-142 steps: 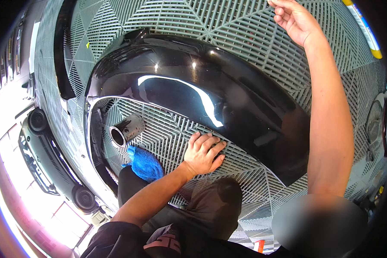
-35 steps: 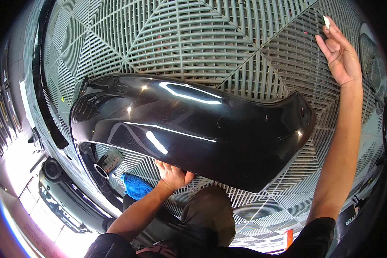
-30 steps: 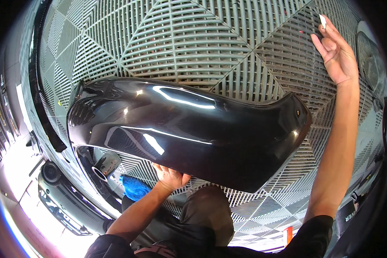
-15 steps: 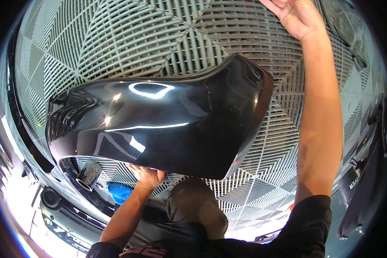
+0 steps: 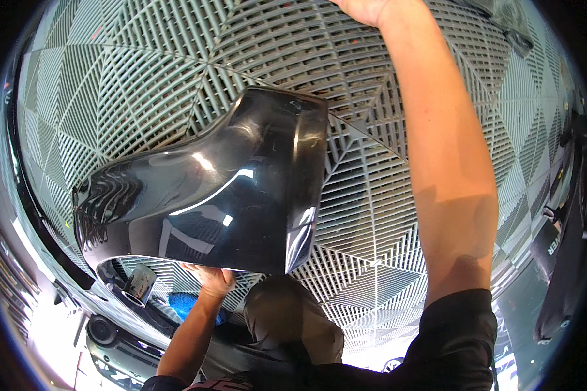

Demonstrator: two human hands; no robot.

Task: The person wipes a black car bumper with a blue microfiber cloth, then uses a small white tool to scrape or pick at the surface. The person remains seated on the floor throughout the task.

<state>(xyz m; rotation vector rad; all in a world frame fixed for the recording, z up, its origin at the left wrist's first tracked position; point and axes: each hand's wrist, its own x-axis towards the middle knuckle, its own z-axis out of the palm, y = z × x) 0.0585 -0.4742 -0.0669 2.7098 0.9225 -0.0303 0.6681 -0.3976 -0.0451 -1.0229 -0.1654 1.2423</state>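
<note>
A glossy black car body panel (image 5: 209, 215), shaped like a fender with a curved cut-out, lies ahead of me over the floor. My left hand (image 5: 214, 280) is closed on its near lower edge, with the fingertips hidden behind the panel. The panel's folded right end (image 5: 306, 189) faces partly toward me. My right arm stretches far forward, beyond the panel and apart from it. My right hand (image 5: 372, 9) is cut off by the top edge of the head view; the finger that shows is extended, and nothing is seen in the hand.
Grey slatted floor tiles (image 5: 372, 215) spread under everything. Inside the panel's cut-out appear a metallic cylindrical piece (image 5: 139, 285) and a blue fluffy cloth or mitt (image 5: 184, 305). My knee (image 5: 287, 313) is close behind the panel. Dark plastic sheeting (image 5: 512, 26) lies at the far right.
The panel has turned, its right end swinging left and showing more of the end face. My right hand has shifted left and farther out of the top. My left hand keeps its grip.
</note>
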